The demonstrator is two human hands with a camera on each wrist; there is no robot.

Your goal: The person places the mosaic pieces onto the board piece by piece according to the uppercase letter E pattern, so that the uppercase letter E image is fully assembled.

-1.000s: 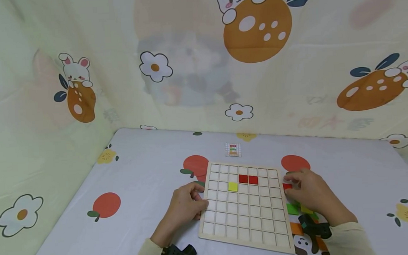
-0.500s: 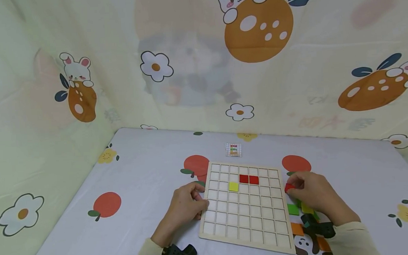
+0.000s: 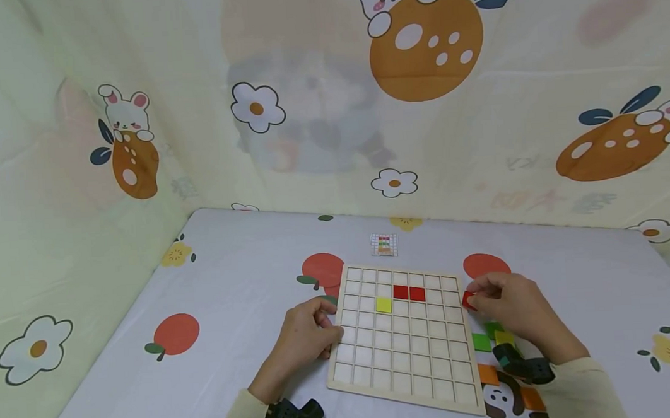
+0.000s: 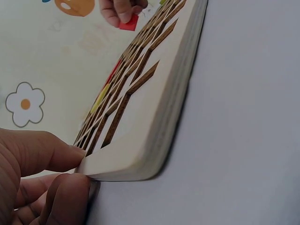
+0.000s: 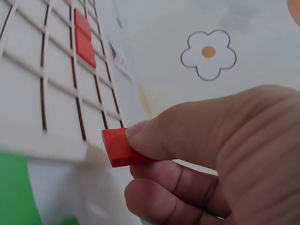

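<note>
- Between your right thumb and fingers [image 5: 154, 140] sits a red tile [image 5: 121, 147], pinched tight; your right hand [image 3: 513, 307] holds it just beside the right edge of the wooden grid board [image 3: 406, 382], slightly above the tabletop.
- At the board's left edge, your left hand [image 3: 304, 337] has its fingers [image 4: 61, 197] curled and pinching the near corner.
- On the board lie two red tiles [image 3: 408, 292] side by side and a yellow tile [image 3: 383, 305].
- Right of the board, by your right wrist, loose green tiles [image 3: 481, 341] and orange tiles [image 3: 488, 374] lie on the tablecloth [image 3: 231, 284].
</note>
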